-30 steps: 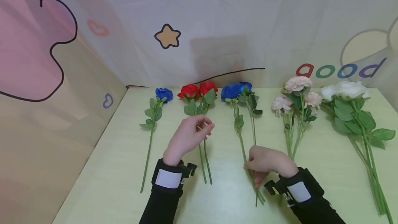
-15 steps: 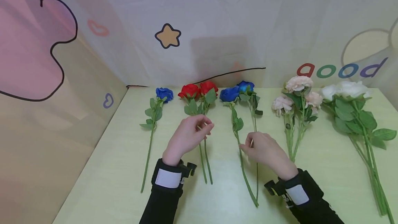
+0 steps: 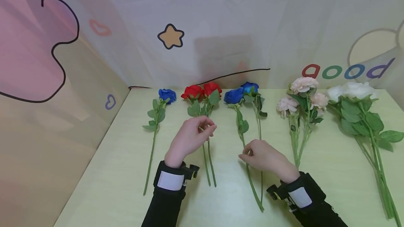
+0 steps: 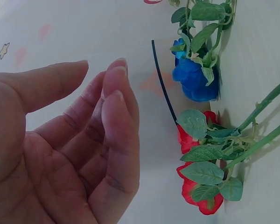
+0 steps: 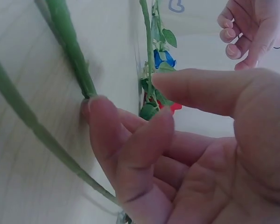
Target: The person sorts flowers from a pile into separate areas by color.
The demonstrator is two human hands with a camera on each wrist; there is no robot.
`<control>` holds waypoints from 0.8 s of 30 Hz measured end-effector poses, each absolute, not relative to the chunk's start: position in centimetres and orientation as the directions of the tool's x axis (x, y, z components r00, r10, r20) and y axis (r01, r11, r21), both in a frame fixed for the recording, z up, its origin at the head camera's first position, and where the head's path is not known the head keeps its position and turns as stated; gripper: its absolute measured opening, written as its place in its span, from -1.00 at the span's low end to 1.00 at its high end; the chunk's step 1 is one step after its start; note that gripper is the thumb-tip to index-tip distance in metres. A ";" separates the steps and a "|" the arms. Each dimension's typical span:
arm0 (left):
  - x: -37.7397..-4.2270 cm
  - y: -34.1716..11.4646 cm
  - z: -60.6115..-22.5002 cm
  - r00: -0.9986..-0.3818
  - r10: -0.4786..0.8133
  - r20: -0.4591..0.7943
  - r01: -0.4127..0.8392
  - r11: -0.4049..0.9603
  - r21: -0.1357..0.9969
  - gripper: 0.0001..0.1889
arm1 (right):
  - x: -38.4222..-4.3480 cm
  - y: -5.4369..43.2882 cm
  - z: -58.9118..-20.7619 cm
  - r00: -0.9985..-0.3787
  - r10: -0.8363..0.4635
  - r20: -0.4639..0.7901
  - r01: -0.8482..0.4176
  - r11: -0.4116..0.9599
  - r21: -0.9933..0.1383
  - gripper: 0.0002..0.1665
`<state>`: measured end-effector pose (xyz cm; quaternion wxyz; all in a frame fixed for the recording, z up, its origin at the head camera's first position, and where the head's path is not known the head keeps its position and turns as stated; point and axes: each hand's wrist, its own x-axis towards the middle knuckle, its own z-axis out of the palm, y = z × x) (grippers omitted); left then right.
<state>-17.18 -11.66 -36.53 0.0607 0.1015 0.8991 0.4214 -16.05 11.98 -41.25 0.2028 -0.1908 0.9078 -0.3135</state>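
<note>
Two blue roses [image 3: 234, 96] with long green stems lie in the middle of the table, their stem ends meeting near the front. Over these stems is my right hand [image 3: 268, 158]; its thumb stands apart from the loosely bent fingers. In the right wrist view, a fingertip [image 5: 102, 105] overlaps one stem [image 5: 67, 42], and whether it touches is unclear. My left hand [image 3: 190, 137] hovers above the stems of two red roses [image 3: 192, 93], fingers relaxed, nothing in its grasp. The left wrist view shows a gap between its thumb and fingers.
A single blue rose [image 3: 167, 95] lies left of the red ones. To the right are a bunch of pale pink flowers [image 3: 304, 85] and a bunch of white flowers [image 3: 358, 90]. A printed cloth [image 3: 142, 55] hangs behind the table [image 3: 107, 185].
My right hand has let go of the blue roses' lower stems and moved up along them, then slightly left and down. The blue blooms spread apart. My left hand stays in place.
</note>
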 end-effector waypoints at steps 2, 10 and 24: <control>-17.2 -11.7 -36.5 -0.971 0.237 -0.026 0.132 0.624 0.770 -0.83 | -16.1 12.1 -41.2 -0.840 -0.475 -0.260 -0.207 0.725 -0.657 -0.75; -17.2 -11.8 -36.4 -0.973 0.231 -0.028 0.129 0.639 0.758 -0.82 | -16.1 12.4 -40.9 -0.807 -0.496 -0.321 -0.181 0.725 -0.664 -0.64; -17.1 -13.4 -36.2 -0.995 0.066 0.075 0.098 0.783 0.614 -0.83 | -16.4 13.0 -39.1 -0.921 -0.383 0.077 -0.287 0.530 -0.798 -0.82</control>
